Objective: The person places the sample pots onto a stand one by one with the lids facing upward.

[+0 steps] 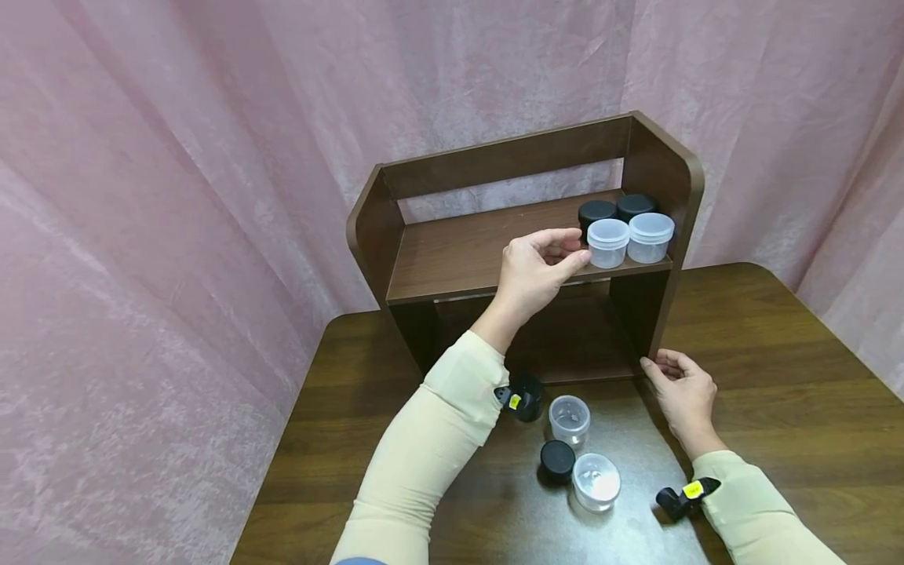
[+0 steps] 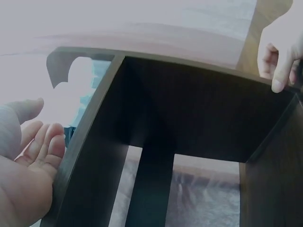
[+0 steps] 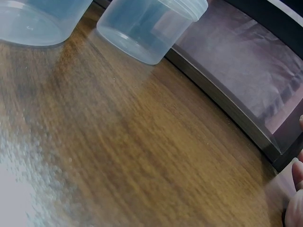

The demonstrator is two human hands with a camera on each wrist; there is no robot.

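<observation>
My left hand (image 1: 534,271) is raised in front of the upper shelf, thumb and fingers curved and parted, with the thumb tip right beside a clear lidded jar (image 1: 607,245). The left wrist view shows nothing in its palm. Another clear jar (image 1: 651,239) stands to the right, and two black jars (image 1: 596,210) are just behind. Low on the right, my right hand (image 1: 683,399) pinches the front edge of the brown desk shelf's side panel (image 1: 664,176), thumb in front and fingers along the outer side.
On the wooden table (image 1: 741,329), in front of the shelf unit, stand two clear jars (image 1: 596,480) and a small black jar (image 1: 558,459). Another black jar (image 1: 528,399) is partly covered by the left wrist's camera. Pink curtains (image 1: 212,196) hang behind.
</observation>
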